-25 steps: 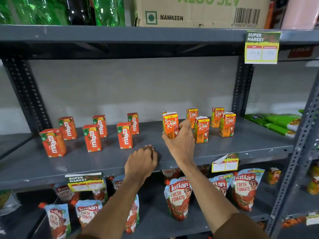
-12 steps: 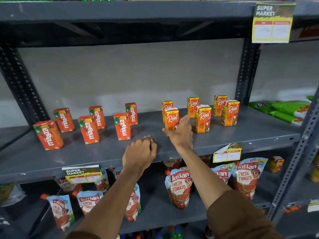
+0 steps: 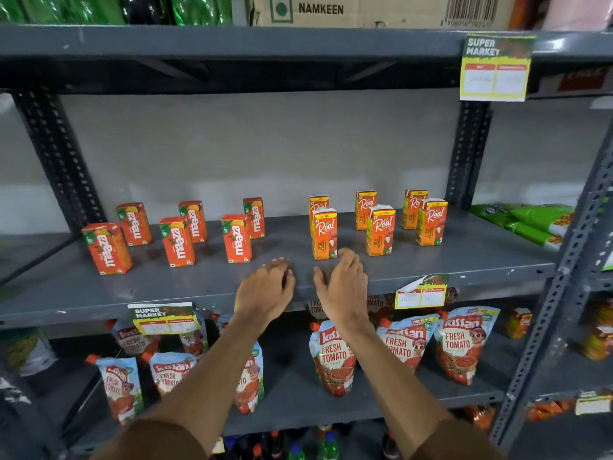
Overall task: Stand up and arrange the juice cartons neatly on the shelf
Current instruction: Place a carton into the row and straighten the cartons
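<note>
Several orange Maaza cartons (image 3: 179,242) stand upright in two staggered rows on the left of the grey shelf (image 3: 447,263). To their right, several orange Real cartons (image 3: 380,230) also stand upright in two rows. The front left Real carton (image 3: 324,234) stands just beyond my right hand (image 3: 343,287), which is open, apart from it and holding nothing. My left hand (image 3: 265,290) rests on the shelf's front part, fingers loosely curled, with nothing in it.
Green snack packets (image 3: 524,224) lie at the shelf's right end. Kissan tomato pouches (image 3: 333,356) fill the shelf below. Price tags (image 3: 420,293) hang from the shelf edges. A cardboard box (image 3: 365,9) and green bottles sit on the shelf above. Steel uprights (image 3: 464,154) frame the bay.
My right hand has let go of the front left Real carton, set it upright on the shelf and drawn back toward me. My left hand has stayed near the front edge.
</note>
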Demonstrator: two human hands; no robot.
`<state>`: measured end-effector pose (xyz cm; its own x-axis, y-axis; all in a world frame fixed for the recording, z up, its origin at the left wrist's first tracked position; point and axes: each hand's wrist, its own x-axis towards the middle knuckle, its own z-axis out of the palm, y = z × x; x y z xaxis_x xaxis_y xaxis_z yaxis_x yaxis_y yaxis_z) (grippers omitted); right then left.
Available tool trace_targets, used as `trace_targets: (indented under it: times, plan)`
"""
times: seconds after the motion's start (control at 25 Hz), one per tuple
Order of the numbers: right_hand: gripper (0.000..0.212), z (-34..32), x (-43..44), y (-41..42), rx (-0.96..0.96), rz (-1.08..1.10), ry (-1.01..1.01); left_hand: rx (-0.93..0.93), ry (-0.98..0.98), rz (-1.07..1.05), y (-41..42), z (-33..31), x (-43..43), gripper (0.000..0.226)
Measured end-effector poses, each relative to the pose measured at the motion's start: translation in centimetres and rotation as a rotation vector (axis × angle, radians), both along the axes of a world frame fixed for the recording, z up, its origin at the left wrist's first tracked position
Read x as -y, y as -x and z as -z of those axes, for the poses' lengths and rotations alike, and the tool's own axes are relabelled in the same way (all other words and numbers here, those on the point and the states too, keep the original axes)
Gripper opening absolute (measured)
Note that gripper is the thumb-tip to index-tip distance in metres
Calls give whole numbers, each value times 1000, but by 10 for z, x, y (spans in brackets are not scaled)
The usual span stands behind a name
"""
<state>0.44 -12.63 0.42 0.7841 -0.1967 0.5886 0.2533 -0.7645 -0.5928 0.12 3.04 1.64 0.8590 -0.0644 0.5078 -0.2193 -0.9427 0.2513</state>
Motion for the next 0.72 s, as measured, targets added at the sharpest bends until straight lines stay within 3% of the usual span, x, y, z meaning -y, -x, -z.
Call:
trace_targets:
  times: [0.12,0.24,0.44,0.56,0.64,0.72]
  plan:
    - [23,4,3,22,116,-238,-271,80,245,159,16,8,-11,46]
    - [11,-10,-15,38,201,-382,-384,257,161,126,37,10,-31,45]
    - [12,-38,-81,59,303,-480,-365,388,86,98,49,-9,-90,29]
    - [14,-54,-138,66,319,-512,-427,560,226,62,52,-26,-151,19]
    - [16,-64,-184,67,276,-525,-510,600,387,-33,48,-38,-199,30]
    - [27,-71,-227,57,222,-499,-563,568,543,-176,34,-43,-246,59]
